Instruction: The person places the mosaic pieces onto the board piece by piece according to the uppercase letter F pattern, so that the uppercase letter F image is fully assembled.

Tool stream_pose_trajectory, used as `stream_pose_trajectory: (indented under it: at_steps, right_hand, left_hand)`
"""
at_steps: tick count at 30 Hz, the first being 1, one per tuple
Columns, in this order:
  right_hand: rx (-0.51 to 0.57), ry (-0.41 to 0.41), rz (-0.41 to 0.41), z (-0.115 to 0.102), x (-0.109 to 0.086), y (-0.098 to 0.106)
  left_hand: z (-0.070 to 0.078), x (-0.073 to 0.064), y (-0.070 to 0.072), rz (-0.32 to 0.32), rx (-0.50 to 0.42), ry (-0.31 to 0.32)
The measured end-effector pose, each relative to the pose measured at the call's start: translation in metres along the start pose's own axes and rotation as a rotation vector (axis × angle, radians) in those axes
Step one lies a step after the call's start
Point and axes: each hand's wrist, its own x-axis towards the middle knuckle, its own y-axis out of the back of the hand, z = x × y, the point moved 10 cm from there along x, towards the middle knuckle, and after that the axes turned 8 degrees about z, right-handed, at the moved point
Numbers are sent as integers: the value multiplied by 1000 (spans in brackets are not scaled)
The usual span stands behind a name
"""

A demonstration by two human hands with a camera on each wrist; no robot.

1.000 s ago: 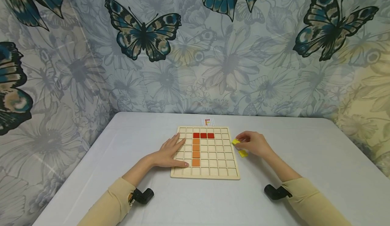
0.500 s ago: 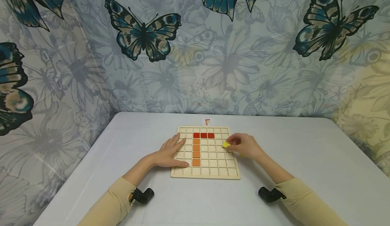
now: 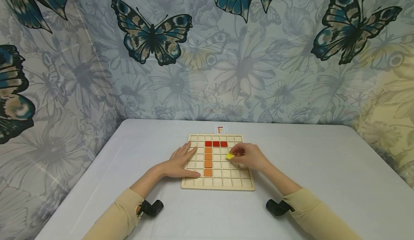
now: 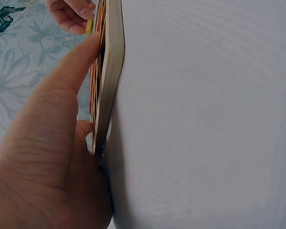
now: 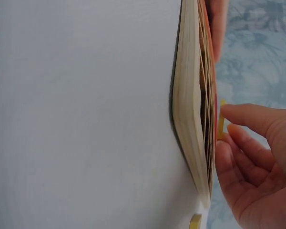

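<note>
A light wooden grid board lies on the white table, with three red tiles in a row and a column of several orange tiles below the leftmost. My left hand rests spread over the board's left side, its thumb on the lower left cells. Over the board's right half, my right hand pinches a yellow tile between thumb and fingertips. In the right wrist view that yellow tile is close over the board, at the fingertips.
A small printed card with a coloured grid pattern lies behind the board. Another yellow tile sits on the table beside the board's right edge, hidden behind the right hand in the head view.
My right hand has carried the yellow tile leftward from beside the board to over its right-hand cells. The left hand has stayed in place.
</note>
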Motion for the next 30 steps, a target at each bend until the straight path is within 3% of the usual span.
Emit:
stream_pose_trajectory:
  at_steps: [17, 30]
  right_hand:
    - [12, 111, -46, -29, 5, -25]
    - [59, 178, -70, -40, 7, -32]
  left_hand:
    - [0, -1, 1, -9, -11, 17]
    - [1, -2, 1, -12, -21, 18]
